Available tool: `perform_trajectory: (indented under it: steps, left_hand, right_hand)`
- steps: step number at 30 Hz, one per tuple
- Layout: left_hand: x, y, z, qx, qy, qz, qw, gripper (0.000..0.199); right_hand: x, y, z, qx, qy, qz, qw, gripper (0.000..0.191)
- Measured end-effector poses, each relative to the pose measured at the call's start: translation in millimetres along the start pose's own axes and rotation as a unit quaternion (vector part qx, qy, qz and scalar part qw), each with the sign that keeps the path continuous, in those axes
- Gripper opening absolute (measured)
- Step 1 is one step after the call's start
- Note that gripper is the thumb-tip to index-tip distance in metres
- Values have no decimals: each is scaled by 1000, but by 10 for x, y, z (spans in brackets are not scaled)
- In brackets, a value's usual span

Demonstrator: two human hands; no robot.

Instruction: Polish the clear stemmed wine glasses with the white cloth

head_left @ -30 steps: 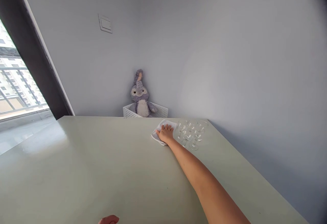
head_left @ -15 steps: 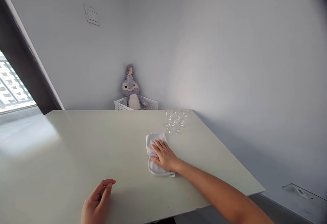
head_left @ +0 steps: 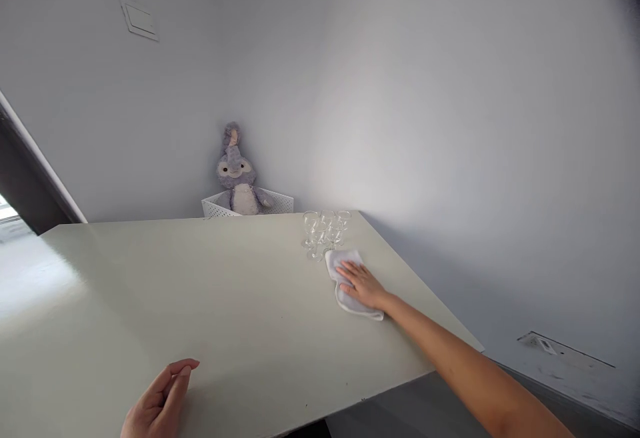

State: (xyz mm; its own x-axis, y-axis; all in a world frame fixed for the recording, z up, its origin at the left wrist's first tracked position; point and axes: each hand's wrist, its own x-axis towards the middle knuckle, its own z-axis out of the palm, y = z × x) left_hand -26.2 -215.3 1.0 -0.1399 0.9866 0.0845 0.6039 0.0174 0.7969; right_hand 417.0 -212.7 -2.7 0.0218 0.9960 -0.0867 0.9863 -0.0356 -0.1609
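Note:
My right hand (head_left: 364,286) lies flat on a folded white cloth (head_left: 343,265), its fingers stretched out and pressing it against the tabletop. The cloth's far edge is close to several clear stemmed glasses (head_left: 325,228) that stand grouped at the far right of the table; whether it touches the nearest one I cannot tell. At the lower left, my left hand (head_left: 159,401) hovers over or rests on the table (head_left: 215,291). Its fingers are curled, with thumb and index finger together, and nothing shows in them.
Behind the far table edge, a purple-grey plush toy (head_left: 243,181) sits in a white perforated basket (head_left: 217,208). A pale wall (head_left: 450,125) runs along the right side. The table's near and right edges are in view.
My right hand has slid the cloth right and away from me, nearer the glasses. The whole view has turned to the right; my left hand keeps its curled shape.

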Motion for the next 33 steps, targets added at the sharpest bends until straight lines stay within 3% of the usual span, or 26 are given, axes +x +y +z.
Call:
perform_trajectory:
  steps: [4, 7, 10, 13, 16, 21, 27, 30, 33]
  left_hand:
    - [22, -32, -27, 20, -35, -10, 999, 33]
    - [15, -15, -34, 22, -37, -18, 999, 33]
    - [-16, 42, -16, 13, -14, -17, 1000, 33]
    - [-18, 68, 4, 15, -13, -10, 1000, 33]
    - [30, 27, 9, 28, -45, 3, 999, 34]
    - [115, -68, 16, 49, -79, 30, 995, 35]
    - [102, -47, 46, 65, -89, 18, 994, 37]
    - [82, -16, 54, 77, -87, 10, 993, 39]
    - [77, 28, 68, 87, -86, 20, 992, 38]
  right_hand:
    - [121, 529, -87, -31, 14, 165, 986, 56]
    - [48, 766, -84, -35, 31, 246, 968, 60]
    - [-91, 809, -6, -37, 40, 288, 956, 62]
    - [-242, 676, 103, -49, 44, 296, 953, 63]
    - [-389, 394, 192, -65, 46, 252, 964, 64]
    - [-600, -294, 239, -22, 20, 94, 995, 66]
    - [-698, -1001, -74, 38, -45, -101, 993, 56]
    - [-592, -1221, -289, 24, 59, -139, 988, 32]
    - [-350, -1343, -330, 26, 179, -151, 972, 18]
